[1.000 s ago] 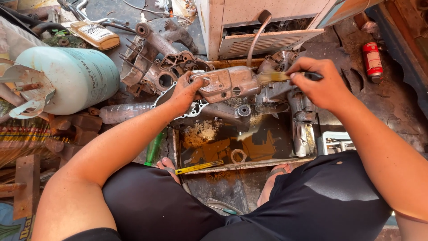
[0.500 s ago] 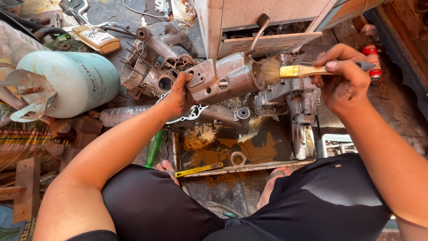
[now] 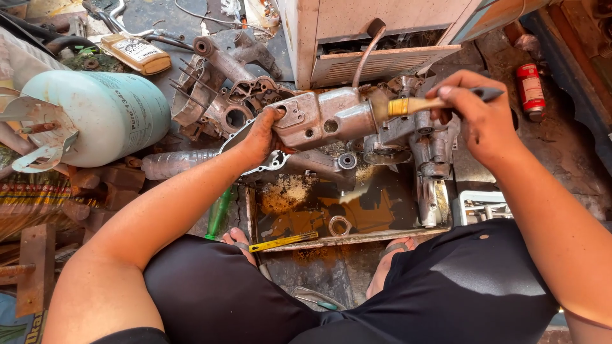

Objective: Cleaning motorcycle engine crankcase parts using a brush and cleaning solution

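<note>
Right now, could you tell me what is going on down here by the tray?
A person crouches over a shallow metal tray holding dirty brownish liquid. Their left hand grips one end of a grey metal engine casing and holds it above the tray. Their right hand holds a paintbrush with its bristles against the casing's other end. More engine parts lie beyond the tray, a pale green gas cylinder lies to the left, and a red spray can lies to the right.

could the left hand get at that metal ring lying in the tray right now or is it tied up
Probably not right away. The left hand is gripping the metal engine part above the tray, so it would have to let go first. The ring itself lies uncovered in the dirty liquid, with nothing over it.
</note>
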